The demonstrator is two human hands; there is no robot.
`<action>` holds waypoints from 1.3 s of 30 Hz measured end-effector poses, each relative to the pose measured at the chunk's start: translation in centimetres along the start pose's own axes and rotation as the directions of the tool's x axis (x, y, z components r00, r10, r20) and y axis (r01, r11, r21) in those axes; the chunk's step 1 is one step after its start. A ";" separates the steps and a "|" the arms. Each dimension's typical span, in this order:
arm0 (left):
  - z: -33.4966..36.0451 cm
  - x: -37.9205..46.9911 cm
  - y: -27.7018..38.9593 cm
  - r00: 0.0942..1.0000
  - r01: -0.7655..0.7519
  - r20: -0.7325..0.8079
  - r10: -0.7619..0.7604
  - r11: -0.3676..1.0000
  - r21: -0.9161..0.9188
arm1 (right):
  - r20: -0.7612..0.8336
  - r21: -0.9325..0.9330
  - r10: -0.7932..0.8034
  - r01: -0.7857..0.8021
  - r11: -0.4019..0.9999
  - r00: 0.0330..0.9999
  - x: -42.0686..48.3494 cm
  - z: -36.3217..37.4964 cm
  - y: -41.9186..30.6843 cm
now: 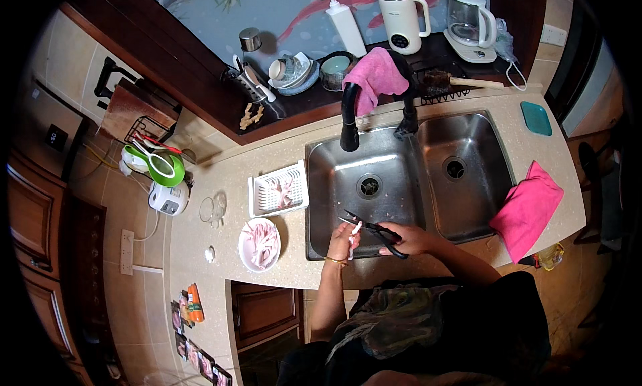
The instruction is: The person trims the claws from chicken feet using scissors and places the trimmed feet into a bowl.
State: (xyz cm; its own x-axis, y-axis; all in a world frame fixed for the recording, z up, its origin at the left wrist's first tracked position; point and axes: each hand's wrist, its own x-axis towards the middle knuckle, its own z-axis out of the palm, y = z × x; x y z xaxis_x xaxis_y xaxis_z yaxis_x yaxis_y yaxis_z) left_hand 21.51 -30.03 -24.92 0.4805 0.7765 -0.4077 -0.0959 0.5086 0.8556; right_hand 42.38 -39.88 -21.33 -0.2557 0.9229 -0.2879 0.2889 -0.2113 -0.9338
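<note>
My left hand (pixel 342 241) pinches a pale pink strip of raw meat (pixel 355 231) over the front edge of the left sink basin (pixel 331 175). In my right hand (pixel 409 240) are black-handled kitchen scissors (pixel 376 229), their blades slightly apart and reaching leftward just above the strip. Whether the blades touch it I cannot tell. Left of the basin, a white bowl (pixel 242 254) holds many similar pale pink strips. Behind that bowl a white slotted plastic basket (pixel 254 198) contains a few more pieces.
A black faucet (pixel 349 118) draped with a pink cloth (pixel 373 80) arches over the left basin. The right basin (pixel 471 200) adjoins it. Another pink cloth (pixel 531 210) lies at the right counter edge. A glass cup (pixel 213 210) and packaged food (pixel 193 306) are on the left counter.
</note>
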 end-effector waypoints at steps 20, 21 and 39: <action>-0.2 1.7 -0.5 0.958 -0.283 0.094 0.273 0.826 0.487 | -0.252 -0.121 -0.134 0.106 0.987 0.958 -0.9 1.6 -0.6; 0.9 1.6 0.0 0.985 -0.171 0.063 0.159 0.882 0.439 | -0.285 -0.107 -0.126 0.099 0.989 0.950 -0.5 1.7 0.3; -1.3 0.9 0.8 0.961 0.025 0.132 0.242 0.402 -0.915 | -0.044 0.687 0.281 -0.175 0.705 0.959 0.9 0.8 1.8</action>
State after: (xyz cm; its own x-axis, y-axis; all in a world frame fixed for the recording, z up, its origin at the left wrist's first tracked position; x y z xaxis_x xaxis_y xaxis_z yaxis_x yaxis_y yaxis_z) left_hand 20.71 -28.47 -25.03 0.5539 0.8203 -0.1425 -0.8246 0.5641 0.0417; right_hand 41.93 -39.66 -23.49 -0.1235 0.8394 -0.5293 -0.3857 -0.5321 -0.7538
